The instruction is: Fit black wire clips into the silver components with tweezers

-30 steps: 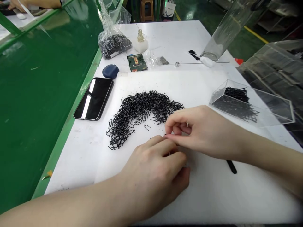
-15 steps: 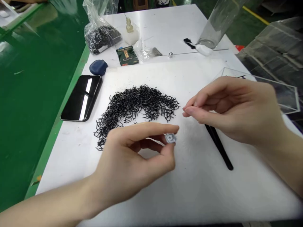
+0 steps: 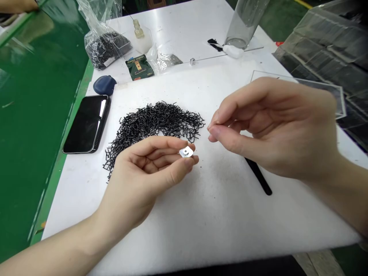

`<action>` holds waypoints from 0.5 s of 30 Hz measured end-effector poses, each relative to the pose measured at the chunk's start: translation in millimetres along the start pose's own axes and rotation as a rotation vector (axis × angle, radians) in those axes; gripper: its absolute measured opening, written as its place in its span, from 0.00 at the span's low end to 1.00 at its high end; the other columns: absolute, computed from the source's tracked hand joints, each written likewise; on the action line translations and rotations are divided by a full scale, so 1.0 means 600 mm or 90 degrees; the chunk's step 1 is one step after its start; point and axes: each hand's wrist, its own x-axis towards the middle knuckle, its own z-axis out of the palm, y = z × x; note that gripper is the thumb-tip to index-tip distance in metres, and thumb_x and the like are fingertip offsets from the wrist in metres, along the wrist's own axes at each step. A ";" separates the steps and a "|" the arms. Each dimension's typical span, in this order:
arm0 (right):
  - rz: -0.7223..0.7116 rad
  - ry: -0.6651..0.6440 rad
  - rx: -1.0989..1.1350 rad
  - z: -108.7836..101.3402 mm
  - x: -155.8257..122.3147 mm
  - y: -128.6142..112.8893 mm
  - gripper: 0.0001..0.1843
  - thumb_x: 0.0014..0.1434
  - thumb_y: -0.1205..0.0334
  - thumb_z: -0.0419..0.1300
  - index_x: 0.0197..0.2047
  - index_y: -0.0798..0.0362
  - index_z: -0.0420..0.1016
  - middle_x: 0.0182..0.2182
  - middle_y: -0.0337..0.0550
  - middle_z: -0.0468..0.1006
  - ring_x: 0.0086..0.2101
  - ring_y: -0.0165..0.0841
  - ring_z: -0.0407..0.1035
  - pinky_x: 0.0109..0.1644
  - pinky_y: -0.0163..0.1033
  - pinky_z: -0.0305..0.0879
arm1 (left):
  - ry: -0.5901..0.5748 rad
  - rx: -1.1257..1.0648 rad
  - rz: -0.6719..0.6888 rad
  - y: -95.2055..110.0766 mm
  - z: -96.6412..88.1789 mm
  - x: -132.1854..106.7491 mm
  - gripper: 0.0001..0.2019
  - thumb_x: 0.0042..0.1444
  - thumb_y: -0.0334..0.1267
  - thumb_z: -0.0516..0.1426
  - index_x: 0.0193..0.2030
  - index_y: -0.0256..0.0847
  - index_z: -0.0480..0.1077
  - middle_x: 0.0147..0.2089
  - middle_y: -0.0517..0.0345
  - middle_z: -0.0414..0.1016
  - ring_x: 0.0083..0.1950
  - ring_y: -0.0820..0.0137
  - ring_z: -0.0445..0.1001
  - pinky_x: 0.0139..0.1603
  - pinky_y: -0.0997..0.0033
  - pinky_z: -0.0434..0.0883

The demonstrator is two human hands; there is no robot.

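My left hand (image 3: 149, 168) is turned palm up above the white mat (image 3: 201, 214) and pinches a small silver square part (image 3: 186, 151) between thumb and fingertips. My right hand (image 3: 273, 122) hovers just to its right, with thumb and forefinger pinched together on something too thin to make out. A curved heap of small black wire clips (image 3: 152, 122) lies on the mat just behind both hands. A black stick-like tool (image 3: 258, 177) lies on the mat under my right hand.
A black phone (image 3: 86, 123) and a blue case (image 3: 104, 84) lie at the table's left edge by the green conveyor (image 3: 34, 96). A bag of clips (image 3: 105, 45), a green packet (image 3: 139, 66), a small bottle (image 3: 138, 28), a clear tube (image 3: 244, 23) and clear trays (image 3: 324, 88) stand behind.
Both hands rose off the mat. The left hand turned palm up with the silver part showing, and the right hand drew closer to it with pinched fingers. The view shifted down and right.
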 end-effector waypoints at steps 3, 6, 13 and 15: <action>0.001 -0.018 0.013 0.001 -0.002 -0.005 0.14 0.68 0.69 0.78 0.41 0.36 0.87 0.42 0.29 0.91 0.41 0.37 0.86 0.46 0.48 0.86 | 0.006 -0.026 0.001 -0.002 0.003 -0.002 0.22 0.51 0.16 0.78 0.42 0.51 0.93 0.41 0.66 0.96 0.41 0.71 0.96 0.48 0.84 0.90; 0.000 -0.001 0.021 0.004 -0.005 -0.010 0.15 0.66 0.69 0.78 0.41 0.34 0.89 0.41 0.30 0.92 0.40 0.37 0.85 0.43 0.49 0.84 | 0.009 -0.002 0.004 -0.004 0.006 -0.005 0.17 0.53 0.21 0.79 0.43 0.49 0.92 0.40 0.63 0.96 0.42 0.67 0.97 0.49 0.76 0.93; 0.019 0.014 0.016 0.010 -0.014 -0.009 0.09 0.72 0.62 0.76 0.45 0.33 0.93 0.39 0.36 0.89 0.37 0.39 0.80 0.38 0.51 0.75 | 0.002 -0.038 -0.047 -0.007 0.006 -0.008 0.16 0.52 0.29 0.83 0.45 0.46 0.90 0.45 0.61 0.97 0.50 0.61 0.98 0.61 0.62 0.95; 0.012 0.001 0.034 0.010 -0.016 -0.008 0.10 0.73 0.61 0.76 0.46 0.31 0.94 0.42 0.36 0.90 0.39 0.39 0.80 0.37 0.51 0.75 | 0.001 -0.078 -0.062 -0.006 0.008 -0.007 0.17 0.51 0.25 0.83 0.43 0.46 0.90 0.44 0.64 0.96 0.48 0.65 0.97 0.59 0.67 0.94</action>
